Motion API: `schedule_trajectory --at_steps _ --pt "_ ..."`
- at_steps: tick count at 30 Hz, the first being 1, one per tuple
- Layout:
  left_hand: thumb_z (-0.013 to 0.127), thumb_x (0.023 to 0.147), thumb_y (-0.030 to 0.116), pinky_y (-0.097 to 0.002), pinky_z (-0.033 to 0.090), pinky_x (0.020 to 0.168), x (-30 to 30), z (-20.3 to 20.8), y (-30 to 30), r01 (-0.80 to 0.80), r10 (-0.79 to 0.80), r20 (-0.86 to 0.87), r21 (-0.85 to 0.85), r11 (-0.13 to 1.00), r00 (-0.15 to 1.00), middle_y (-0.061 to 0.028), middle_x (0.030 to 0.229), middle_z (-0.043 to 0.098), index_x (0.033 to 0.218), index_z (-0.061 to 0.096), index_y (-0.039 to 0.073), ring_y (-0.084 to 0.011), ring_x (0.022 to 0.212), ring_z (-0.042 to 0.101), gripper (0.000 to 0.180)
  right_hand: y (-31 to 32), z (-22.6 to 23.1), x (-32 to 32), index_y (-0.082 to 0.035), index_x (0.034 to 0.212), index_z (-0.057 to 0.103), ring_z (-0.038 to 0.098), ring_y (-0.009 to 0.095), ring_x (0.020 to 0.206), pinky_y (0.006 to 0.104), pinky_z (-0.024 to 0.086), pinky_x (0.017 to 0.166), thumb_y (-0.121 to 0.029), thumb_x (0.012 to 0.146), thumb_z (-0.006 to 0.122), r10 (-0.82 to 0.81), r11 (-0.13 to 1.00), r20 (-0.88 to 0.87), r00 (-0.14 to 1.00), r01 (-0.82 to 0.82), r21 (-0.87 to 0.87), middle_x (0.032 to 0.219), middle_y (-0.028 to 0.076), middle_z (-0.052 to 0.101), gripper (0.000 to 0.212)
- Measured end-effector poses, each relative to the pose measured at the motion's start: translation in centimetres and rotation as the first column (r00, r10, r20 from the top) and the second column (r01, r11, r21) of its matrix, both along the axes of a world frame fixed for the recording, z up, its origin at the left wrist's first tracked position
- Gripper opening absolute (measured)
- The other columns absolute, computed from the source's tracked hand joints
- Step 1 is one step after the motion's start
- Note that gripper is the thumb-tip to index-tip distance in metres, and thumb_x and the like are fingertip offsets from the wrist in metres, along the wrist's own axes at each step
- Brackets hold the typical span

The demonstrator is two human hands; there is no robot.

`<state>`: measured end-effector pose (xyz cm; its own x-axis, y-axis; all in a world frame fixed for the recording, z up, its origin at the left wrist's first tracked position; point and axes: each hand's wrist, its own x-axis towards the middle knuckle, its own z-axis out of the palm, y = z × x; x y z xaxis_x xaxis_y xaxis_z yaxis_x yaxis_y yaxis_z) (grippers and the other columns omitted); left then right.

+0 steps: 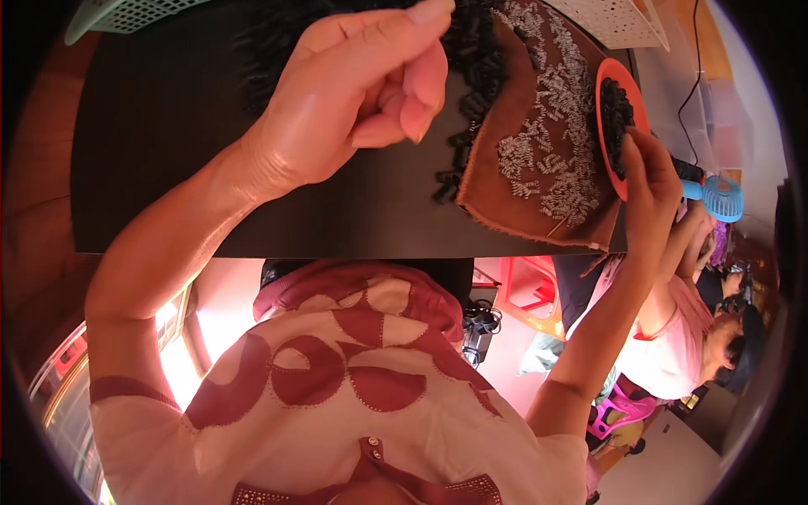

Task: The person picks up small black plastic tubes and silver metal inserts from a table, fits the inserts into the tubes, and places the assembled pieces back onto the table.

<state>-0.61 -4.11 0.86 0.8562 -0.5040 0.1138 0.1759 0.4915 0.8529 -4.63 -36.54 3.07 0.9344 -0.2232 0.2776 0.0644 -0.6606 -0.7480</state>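
My left hand (358, 84) is raised over the dark table, its fingers curled and its thumb reaching to the top edge of the picture. What it pinches, if anything, is hidden. Below and beside it lies a heap of small black tube-like pieces (476, 105). At the right, my right hand (650, 172) reaches into an orange-red bowl (639, 97), fingertips pressed together at the black pieces (617, 109) inside. Whether one is between them cannot be made out. Many small metal springs (566, 109) lie spread on a brown cloth (505, 215) between my hands.
A pale green basket (126, 18) stands at the far left and a white perforated basket (619, 21) at the far right. Beyond my right arm are a small blue fan (722, 199) and a person in a pink top (673, 345). A red plastic stool (532, 290) stands below the table (337, 227).
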Motion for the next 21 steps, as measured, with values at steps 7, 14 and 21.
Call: schedule_trajectory --at_steps 7,14,21 --pt "0.036 0.102 0.035 -0.0230 0.024 0.037 0.7 1.0 1.0 -0.094 0.073 -0.296 -0.056 0.994 0.952 -0.0104 0.058 0.055 0.069 0.057 0.003 -0.0114 0.039 0.034 0.050 9.9 -0.4 3.7 -0.004 0.098 0.062 0.060 0.032 0.075 0.0373 0.047 0.064 -0.007 0.087 0.058 0.494 0.750 0.032 0.869 -0.407 -0.521 0.090 0.010 0.058 0.012" --pt "0.036 0.102 0.036 -0.0229 0.024 0.038 2.1 0.0 1.3 -0.090 0.053 -0.258 -0.137 0.986 0.965 -0.0103 0.060 0.055 0.072 0.056 0.004 -0.0112 0.039 0.034 0.049 12.1 -1.1 6.0 -0.006 0.097 0.062 0.061 0.031 0.077 0.0406 0.049 0.066 -0.010 0.087 0.058 0.501 0.631 -0.082 0.861 -0.428 -0.647 0.091 0.008 0.057 0.012" --pt "0.037 0.102 0.036 -0.0218 0.026 0.039 2.8 0.0 0.8 -0.087 0.042 -0.271 -0.156 0.984 0.962 -0.0093 0.061 0.055 0.072 0.055 0.004 -0.0107 0.041 0.036 0.048 12.1 -0.4 5.4 -0.006 0.094 0.062 0.059 0.032 0.075 0.0401 0.048 0.064 -0.009 0.085 0.059 0.597 0.646 -0.116 0.794 -0.561 -0.518 0.090 0.009 0.056 0.010"
